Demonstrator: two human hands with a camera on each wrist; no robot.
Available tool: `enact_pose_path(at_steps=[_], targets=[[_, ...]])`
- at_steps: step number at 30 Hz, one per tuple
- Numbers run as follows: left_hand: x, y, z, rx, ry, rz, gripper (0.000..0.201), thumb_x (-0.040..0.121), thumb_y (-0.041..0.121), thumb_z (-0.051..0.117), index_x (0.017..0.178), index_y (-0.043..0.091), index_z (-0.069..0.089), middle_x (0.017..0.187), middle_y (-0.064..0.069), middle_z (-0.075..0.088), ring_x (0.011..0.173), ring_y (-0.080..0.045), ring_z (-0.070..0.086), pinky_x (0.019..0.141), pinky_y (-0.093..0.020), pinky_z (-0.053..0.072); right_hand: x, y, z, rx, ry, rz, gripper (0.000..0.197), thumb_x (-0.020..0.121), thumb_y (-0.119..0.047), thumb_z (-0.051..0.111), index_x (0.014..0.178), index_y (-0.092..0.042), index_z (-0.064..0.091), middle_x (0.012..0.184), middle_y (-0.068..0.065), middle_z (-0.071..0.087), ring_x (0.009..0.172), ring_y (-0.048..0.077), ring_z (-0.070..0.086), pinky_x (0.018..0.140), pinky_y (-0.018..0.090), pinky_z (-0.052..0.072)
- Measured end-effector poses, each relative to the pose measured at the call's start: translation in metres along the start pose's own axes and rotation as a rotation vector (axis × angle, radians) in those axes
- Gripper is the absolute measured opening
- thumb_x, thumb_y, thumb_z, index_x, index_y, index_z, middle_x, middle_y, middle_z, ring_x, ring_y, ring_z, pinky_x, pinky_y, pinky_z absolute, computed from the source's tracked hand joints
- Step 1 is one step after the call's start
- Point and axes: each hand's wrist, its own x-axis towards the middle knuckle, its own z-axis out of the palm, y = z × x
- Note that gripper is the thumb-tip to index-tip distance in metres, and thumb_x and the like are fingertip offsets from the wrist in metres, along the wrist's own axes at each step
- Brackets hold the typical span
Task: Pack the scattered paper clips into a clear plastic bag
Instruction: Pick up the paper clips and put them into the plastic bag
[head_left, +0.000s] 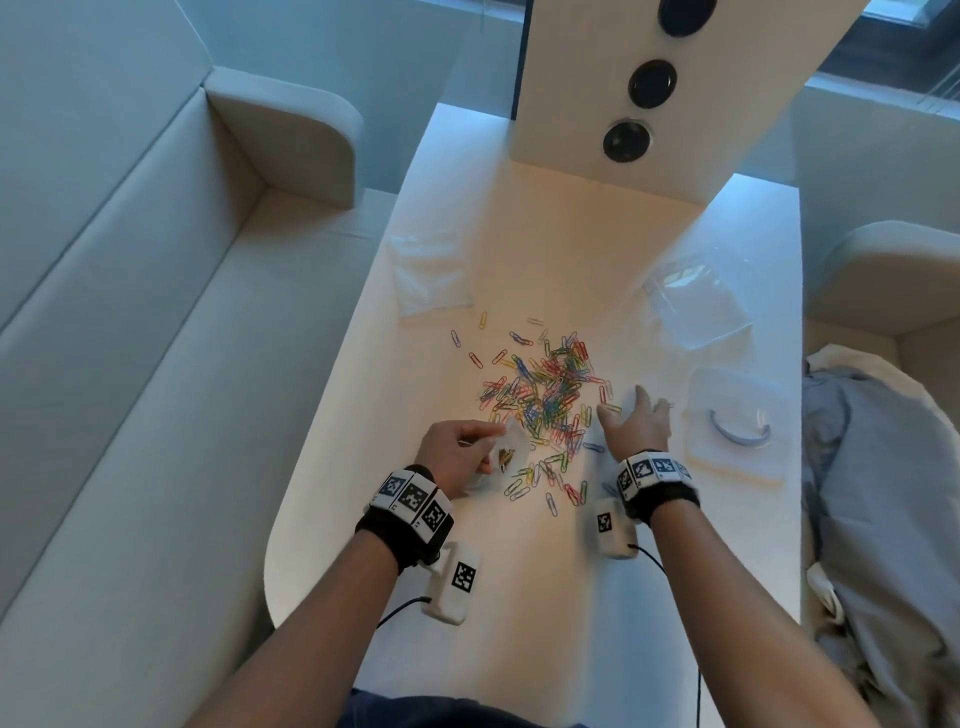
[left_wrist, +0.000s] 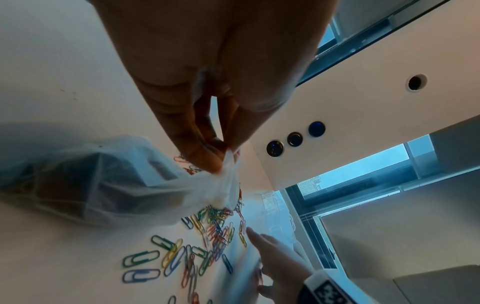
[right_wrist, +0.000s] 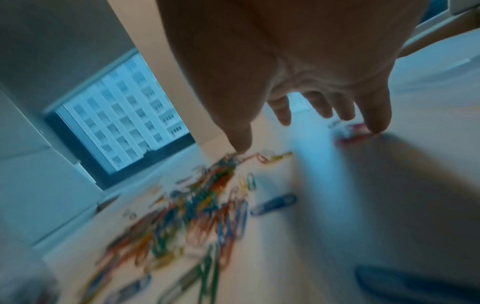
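Note:
A heap of coloured paper clips (head_left: 545, 395) (left_wrist: 213, 230) (right_wrist: 197, 205) lies scattered across the middle of the white table (head_left: 519, 597). My left hand (head_left: 457, 452) (left_wrist: 218, 158) pinches the rim of a small clear plastic bag (head_left: 506, 454) (left_wrist: 124, 181) at the heap's near left edge; a few clips show inside it. My right hand (head_left: 636, 418) (left_wrist: 270, 246) (right_wrist: 306, 127) is open with fingers spread, low over the table at the heap's right edge, near a yellow clip (head_left: 612, 408). The right wrist view is blurred by motion.
A spare clear bag (head_left: 431, 270) lies at the far left of the table and another bag (head_left: 701, 296) at the far right. A clear flat box (head_left: 737, 421) sits right of my right hand. A white panel (head_left: 649, 93) stands at the back. Sofas flank the table.

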Motion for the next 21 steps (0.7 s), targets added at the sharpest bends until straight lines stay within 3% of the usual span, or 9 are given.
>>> enact_pose_path(at_steps=[2, 6, 10, 14, 16, 18, 21], targets=[[-0.002, -0.001, -0.006, -0.007, 0.005, -0.013, 0.021, 0.093, 0.004, 0.059, 0.105, 0.013, 0.074, 0.072, -0.005, 0.069, 0.055, -0.006, 0.059, 0.066, -0.016, 0.056, 0.003, -0.005, 0.016, -0.081, -0.004, -0.013, 0.077, 0.090, -0.055, 0.052, 0.149, -0.014, 0.026, 0.158, 0.025, 0.013, 0.146, 0.038, 0.015, 0.117, 0.054, 0.022], [-0.002, -0.006, -0.013, -0.010, 0.008, -0.047, 0.021, 0.094, 0.007, 0.059, 0.108, 0.014, 0.073, 0.077, -0.009, 0.069, 0.063, -0.012, 0.061, 0.073, -0.025, 0.057, -0.007, -0.039, 0.039, -0.072, -0.013, -0.219, 0.076, 0.091, -0.057, 0.048, 0.152, -0.019, 0.021, 0.160, 0.019, 0.012, 0.148, 0.035, 0.013, 0.119, 0.051, 0.019], [-0.004, -0.006, -0.017, -0.008, 0.009, -0.047, 0.021, 0.094, 0.008, 0.059, 0.108, 0.014, 0.073, 0.077, -0.009, 0.069, 0.065, -0.014, 0.060, 0.073, -0.028, 0.058, -0.013, -0.060, 0.048, -0.178, -0.021, -0.301, 0.064, 0.095, -0.043, 0.051, 0.150, -0.019, 0.030, 0.157, 0.018, 0.023, 0.142, 0.038, 0.023, 0.117, 0.048, 0.025], [-0.005, -0.010, -0.022, 0.015, 0.018, -0.042, 0.022, 0.094, 0.008, 0.060, 0.109, 0.014, 0.074, 0.076, -0.007, 0.070, 0.066, -0.013, 0.062, 0.074, -0.026, 0.059, -0.015, -0.059, 0.039, -0.097, 0.132, -0.398, 0.032, 0.096, -0.016, 0.051, 0.125, -0.007, 0.062, 0.130, 0.017, 0.054, 0.115, 0.035, 0.049, 0.098, 0.044, 0.047], [-0.006, -0.011, -0.023, 0.014, 0.015, -0.049, 0.021, 0.094, 0.009, 0.060, 0.108, 0.015, 0.074, 0.076, -0.006, 0.070, 0.067, -0.014, 0.062, 0.076, -0.028, 0.060, -0.010, -0.054, 0.030, -0.024, 0.142, -0.417, 0.025, 0.092, -0.009, 0.056, 0.111, -0.006, 0.072, 0.115, 0.015, 0.064, 0.100, 0.034, 0.058, 0.089, 0.038, 0.051], [-0.007, -0.011, -0.022, -0.001, 0.012, -0.066, 0.020, 0.094, 0.010, 0.060, 0.107, 0.017, 0.073, 0.073, -0.003, 0.068, 0.066, -0.013, 0.062, 0.074, -0.032, 0.061, -0.005, -0.048, 0.020, 0.029, 0.105, -0.395, 0.018, 0.087, -0.006, 0.063, 0.100, -0.006, 0.076, 0.104, 0.014, 0.071, 0.091, 0.031, 0.064, 0.087, 0.035, 0.053], [-0.007, -0.011, -0.019, 0.026, 0.019, -0.058, 0.021, 0.094, 0.010, 0.059, 0.107, 0.018, 0.073, 0.075, -0.001, 0.068, 0.063, -0.008, 0.061, 0.071, -0.028, 0.060, -0.004, -0.040, 0.008, 0.167, 0.095, -0.271, 0.014, 0.085, -0.011, 0.070, 0.095, -0.007, 0.078, 0.094, 0.011, 0.076, 0.085, 0.023, 0.069, 0.089, 0.031, 0.054]])
